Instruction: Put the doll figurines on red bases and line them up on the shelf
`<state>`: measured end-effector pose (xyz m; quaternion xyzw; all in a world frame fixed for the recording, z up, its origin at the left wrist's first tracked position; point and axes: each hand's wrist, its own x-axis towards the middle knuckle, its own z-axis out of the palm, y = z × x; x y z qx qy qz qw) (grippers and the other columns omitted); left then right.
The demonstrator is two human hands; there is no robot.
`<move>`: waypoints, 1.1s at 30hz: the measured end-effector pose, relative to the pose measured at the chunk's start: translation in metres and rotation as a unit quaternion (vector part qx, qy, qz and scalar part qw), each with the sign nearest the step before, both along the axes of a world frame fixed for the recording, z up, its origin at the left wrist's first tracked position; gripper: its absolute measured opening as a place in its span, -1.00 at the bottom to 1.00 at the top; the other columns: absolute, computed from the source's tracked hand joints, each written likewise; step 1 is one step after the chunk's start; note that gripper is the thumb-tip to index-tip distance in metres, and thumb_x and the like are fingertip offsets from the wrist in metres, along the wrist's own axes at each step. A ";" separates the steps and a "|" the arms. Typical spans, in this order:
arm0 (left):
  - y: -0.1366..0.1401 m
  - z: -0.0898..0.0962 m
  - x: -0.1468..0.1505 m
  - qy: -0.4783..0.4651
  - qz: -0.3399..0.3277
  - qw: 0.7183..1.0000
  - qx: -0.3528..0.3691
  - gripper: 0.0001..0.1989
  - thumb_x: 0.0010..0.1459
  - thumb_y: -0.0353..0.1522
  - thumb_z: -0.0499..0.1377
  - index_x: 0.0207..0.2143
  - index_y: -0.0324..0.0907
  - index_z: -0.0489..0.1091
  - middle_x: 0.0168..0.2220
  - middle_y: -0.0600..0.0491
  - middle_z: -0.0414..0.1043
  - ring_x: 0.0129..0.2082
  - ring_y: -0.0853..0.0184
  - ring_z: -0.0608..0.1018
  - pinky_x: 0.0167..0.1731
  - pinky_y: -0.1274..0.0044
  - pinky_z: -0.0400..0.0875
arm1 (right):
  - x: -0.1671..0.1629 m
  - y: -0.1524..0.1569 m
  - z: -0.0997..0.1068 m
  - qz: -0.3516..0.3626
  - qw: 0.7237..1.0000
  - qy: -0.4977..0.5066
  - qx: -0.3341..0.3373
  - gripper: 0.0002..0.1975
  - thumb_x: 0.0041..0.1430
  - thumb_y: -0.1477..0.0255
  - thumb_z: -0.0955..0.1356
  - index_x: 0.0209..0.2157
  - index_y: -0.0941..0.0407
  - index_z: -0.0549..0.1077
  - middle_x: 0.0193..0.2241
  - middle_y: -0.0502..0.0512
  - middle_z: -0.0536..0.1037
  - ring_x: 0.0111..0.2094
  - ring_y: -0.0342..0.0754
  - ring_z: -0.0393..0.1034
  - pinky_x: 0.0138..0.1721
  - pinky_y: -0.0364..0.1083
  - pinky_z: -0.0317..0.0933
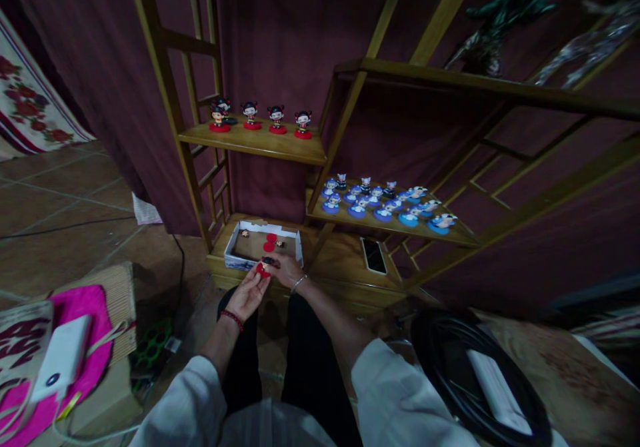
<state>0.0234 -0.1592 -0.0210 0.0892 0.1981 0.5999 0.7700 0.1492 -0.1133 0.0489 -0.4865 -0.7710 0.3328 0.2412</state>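
Observation:
My left hand (pixel 247 297), with a red bead bracelet at the wrist, pinches the red round base (pixel 262 272) of a small figurine. The fingers of my right hand (pixel 287 272) close on the black-haired figurine (pixel 268 261) itself, just above that base. Whether figurine and base are joined is too small to tell. Both hands are over the front edge of a shallow cardboard box (pixel 230 250). Inside the box lie two loose red discs (pixel 269 246), a small figurine (pixel 280 244) beside them and another figurine (pixel 245 233) near the far left corner.
Similar figurines on red bases (pixel 277 120) stand on the upper wooden shelf (pixel 250 142). Several blue-and-white figurines (pixel 357 207) fill the right shelf. A phone (pixel 373 256) lies on the lower board. A power bank (pixel 63 357) sits at left, a coiled black hose (pixel 430 360) at right.

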 end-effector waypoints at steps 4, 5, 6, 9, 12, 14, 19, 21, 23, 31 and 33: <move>-0.001 0.003 0.001 0.013 0.008 1.000 -0.015 -0.71 0.02 -0.61 0.05 -0.20 -0.20 0.36 -0.21 0.03 0.44 -0.19 0.45 0.46 -0.05 0.56 0.24 | 0.000 -0.002 -0.001 -0.017 1.000 0.003 -0.003 -0.65 -0.09 0.52 0.32 -0.17 0.09 0.39 -0.32 0.02 0.50 -0.36 -0.15 0.38 -0.29 -0.16 0.25; -0.001 0.004 0.001 0.016 0.012 1.000 -0.020 -0.71 0.02 -0.62 0.05 -0.21 -0.21 0.36 -0.21 0.03 0.44 -0.19 0.45 0.46 -0.05 0.56 0.25 | 0.000 -0.002 -0.001 -0.017 1.000 0.004 -0.005 -0.64 -0.09 0.52 0.32 -0.16 0.09 0.38 -0.33 0.02 0.50 -0.36 -0.15 0.38 -0.28 -0.16 0.25; -0.001 0.004 0.002 0.016 0.015 0.999 -0.025 -0.71 0.02 -0.62 0.05 -0.21 -0.21 0.37 -0.21 0.03 0.44 -0.20 0.45 0.46 -0.06 0.56 0.26 | 0.000 -0.003 0.000 -0.017 1.000 0.005 -0.006 -0.64 -0.09 0.52 0.32 -0.16 0.10 0.38 -0.33 0.03 0.50 -0.36 -0.15 0.38 -0.28 -0.16 0.25; -0.001 0.007 0.002 0.017 0.018 0.999 -0.036 -0.71 0.01 -0.63 0.05 -0.23 -0.21 0.37 -0.24 0.04 0.45 -0.24 0.46 0.48 -0.07 0.55 0.28 | 0.001 -0.004 0.002 -0.019 1.000 0.009 0.004 -0.66 -0.10 0.50 0.33 -0.18 0.10 0.40 -0.30 0.04 0.49 -0.35 -0.14 0.38 -0.27 -0.16 0.25; -0.001 0.010 0.003 0.026 0.018 0.999 -0.043 -0.73 0.00 -0.64 0.06 -0.26 -0.23 0.38 -0.26 0.03 0.45 -0.27 0.46 0.49 -0.09 0.55 0.30 | 0.003 -0.005 0.004 -0.014 1.000 0.017 0.005 -0.64 -0.11 0.50 0.34 -0.17 0.10 0.39 -0.31 0.04 0.49 -0.35 -0.14 0.39 -0.27 -0.15 0.26; -0.001 0.013 0.003 0.028 0.020 0.999 -0.042 -0.74 0.00 -0.63 0.06 -0.27 -0.25 0.38 -0.27 0.02 0.45 -0.26 0.45 0.49 -0.11 0.56 0.31 | 0.005 -0.005 0.005 -0.009 1.000 0.025 -0.004 -0.61 -0.12 0.51 0.34 -0.15 0.10 0.38 -0.33 0.03 0.49 -0.36 -0.14 0.39 -0.29 -0.15 0.28; 0.000 0.022 0.007 0.018 0.023 0.999 -0.028 -0.75 0.00 -0.63 0.06 -0.27 -0.26 0.38 -0.24 -0.02 0.44 -0.24 0.42 0.48 -0.13 0.56 0.33 | 0.006 -0.004 0.009 -0.003 0.999 0.052 -0.002 -0.56 -0.14 0.52 0.35 -0.12 0.12 0.34 -0.36 0.04 0.48 -0.39 -0.15 0.38 -0.31 -0.14 0.29; 0.001 0.027 0.007 0.016 0.028 0.999 -0.021 -0.75 -0.01 -0.63 0.07 -0.28 -0.25 0.38 -0.24 -0.01 0.45 -0.24 0.42 0.48 -0.14 0.56 0.34 | 0.007 -0.004 0.012 -0.001 0.998 0.060 -0.001 -0.56 -0.13 0.49 0.35 -0.12 0.11 0.34 -0.37 0.03 0.48 -0.40 -0.15 0.38 -0.32 -0.12 0.29; 0.001 0.034 0.007 0.017 0.031 0.999 -0.013 -0.74 -0.01 -0.64 0.07 -0.28 -0.24 0.39 -0.26 0.00 0.45 -0.26 0.43 0.49 -0.15 0.57 0.35 | 0.008 -0.004 0.016 0.002 0.998 0.070 0.002 -0.57 -0.13 0.46 0.35 -0.12 0.10 0.34 -0.35 0.03 0.48 -0.38 -0.14 0.38 -0.31 -0.11 0.29; 0.001 0.061 0.007 0.020 0.031 0.999 0.010 -0.64 0.01 -0.62 0.06 -0.14 -0.18 0.34 -0.23 -0.01 0.44 -0.24 0.42 0.48 -0.18 0.59 0.36 | 0.008 -0.004 0.034 0.038 0.994 0.104 0.023 -0.58 -0.14 0.43 0.36 -0.14 0.12 0.34 -0.29 0.05 0.48 -0.32 -0.11 0.38 -0.26 -0.09 0.27; 0.002 0.065 0.007 0.024 0.032 0.999 0.011 -0.63 0.02 -0.62 0.05 -0.12 -0.16 0.33 -0.24 -0.01 0.44 -0.25 0.42 0.48 -0.19 0.59 0.36 | 0.008 -0.002 0.035 0.033 0.994 0.101 0.028 -0.62 -0.13 0.43 0.36 -0.18 0.13 0.36 -0.31 0.05 0.48 -0.33 -0.11 0.38 -0.28 -0.10 0.27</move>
